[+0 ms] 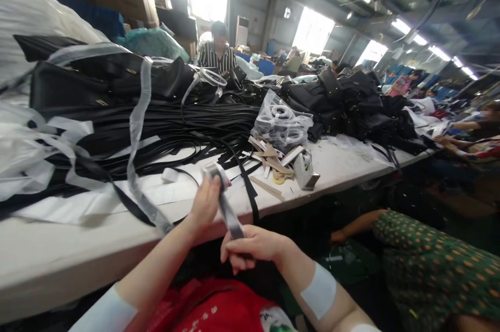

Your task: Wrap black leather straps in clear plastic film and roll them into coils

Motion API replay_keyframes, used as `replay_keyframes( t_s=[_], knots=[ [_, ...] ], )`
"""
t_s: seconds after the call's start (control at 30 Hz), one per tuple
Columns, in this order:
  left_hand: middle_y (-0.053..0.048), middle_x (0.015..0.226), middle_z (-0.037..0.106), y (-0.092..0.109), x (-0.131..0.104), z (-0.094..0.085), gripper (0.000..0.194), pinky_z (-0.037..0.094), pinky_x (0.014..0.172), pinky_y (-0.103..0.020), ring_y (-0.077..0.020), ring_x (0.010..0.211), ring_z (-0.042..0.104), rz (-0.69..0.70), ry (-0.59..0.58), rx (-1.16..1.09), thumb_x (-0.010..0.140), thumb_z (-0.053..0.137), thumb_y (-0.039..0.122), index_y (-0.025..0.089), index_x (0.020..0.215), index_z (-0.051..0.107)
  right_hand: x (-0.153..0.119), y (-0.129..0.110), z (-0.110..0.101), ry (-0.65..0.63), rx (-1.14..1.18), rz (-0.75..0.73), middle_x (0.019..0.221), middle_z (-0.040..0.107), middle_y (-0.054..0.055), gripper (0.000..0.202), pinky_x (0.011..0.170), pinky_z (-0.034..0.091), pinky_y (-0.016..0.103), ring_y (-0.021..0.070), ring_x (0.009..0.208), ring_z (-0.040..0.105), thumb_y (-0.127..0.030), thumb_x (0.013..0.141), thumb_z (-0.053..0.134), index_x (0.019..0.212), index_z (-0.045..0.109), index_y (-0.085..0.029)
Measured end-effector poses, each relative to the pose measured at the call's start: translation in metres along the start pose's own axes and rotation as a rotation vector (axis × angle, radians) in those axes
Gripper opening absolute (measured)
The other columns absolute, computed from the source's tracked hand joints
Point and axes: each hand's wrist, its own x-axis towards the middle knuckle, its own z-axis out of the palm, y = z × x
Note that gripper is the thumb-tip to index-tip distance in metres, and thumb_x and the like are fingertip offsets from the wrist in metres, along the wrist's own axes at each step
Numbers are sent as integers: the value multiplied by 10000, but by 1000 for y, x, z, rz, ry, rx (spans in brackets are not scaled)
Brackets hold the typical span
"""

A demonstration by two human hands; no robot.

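Note:
In front of me over the table edge, my left hand (205, 201) is closed around the upper end of a dark strap (231, 217). A pale, shiny wrapping (214, 169) shows at that end; motion blur hides its detail. Lower and to the right, my right hand (250, 248) pinches the strap's other end between thumb and fingers. The strap runs slanted between both hands. Behind them, many black straps (219, 115) lie in a long pile on the white table (336, 165). A translucent plastic strip (140, 108) hangs across the pile at left.
A tape dispenser (305, 171) stands near the table edge, beside paper strips (273, 160) and a plastic bag of rolls (283, 121). Black bags (351, 97) are heaped behind. At right, a co-worker's green dotted sleeve (433, 248) is close; another person (217, 53) sits across.

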Motion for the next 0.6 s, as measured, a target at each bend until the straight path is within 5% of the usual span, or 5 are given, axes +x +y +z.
replay_keyframes(
  t_s=[0.13, 0.27, 0.37, 0.47, 0.6],
  knots=[
    [-68, 808, 603, -19, -32, 10, 224, 401, 806, -371, -254, 789, 548, 165, -202, 376, 810, 584, 422, 200, 836, 612, -2, -20, -5, 149, 284, -231, 419, 433, -88, 332, 570, 483, 262, 55, 306, 336, -434, 911, 522, 864, 620, -120],
    [-5, 554, 510, -19, -38, 9, 304, 318, 591, -301, -179, 541, 457, 46, -203, 488, 837, 550, 415, 226, 600, 546, -15, -27, -17, 342, 269, -206, 445, 420, -57, 713, 574, 487, 322, 88, 311, 315, -657, 933, 170, 937, 642, -123],
    [6, 407, 461, -19, -35, 6, 500, 276, 489, -281, -143, 414, 414, -172, -310, 396, 870, 468, 516, 217, 469, 470, -29, -35, -21, 728, -68, -361, 588, 551, 34, 846, 722, 507, 386, 160, 499, 515, -726, 892, 63, 997, 658, -134],
    [-9, 370, 495, -22, -37, 4, 586, 292, 405, -261, -133, 332, 422, -455, -472, 208, 853, 400, 641, 192, 504, 544, -41, -43, -27, 987, -678, -481, 998, 648, 115, 526, 981, 414, 433, 254, 994, 585, -625, 901, 423, 1029, 681, -185],
    [44, 324, 414, -22, -44, 2, 604, 267, 341, -229, -104, 283, 341, -684, -513, -179, 813, 439, 701, 152, 666, 642, -33, -22, -30, 805, -1016, -304, 1150, 621, 102, 369, 1041, 357, 430, 257, 1122, 529, -484, 899, 549, 1110, 658, -201]
  ],
)
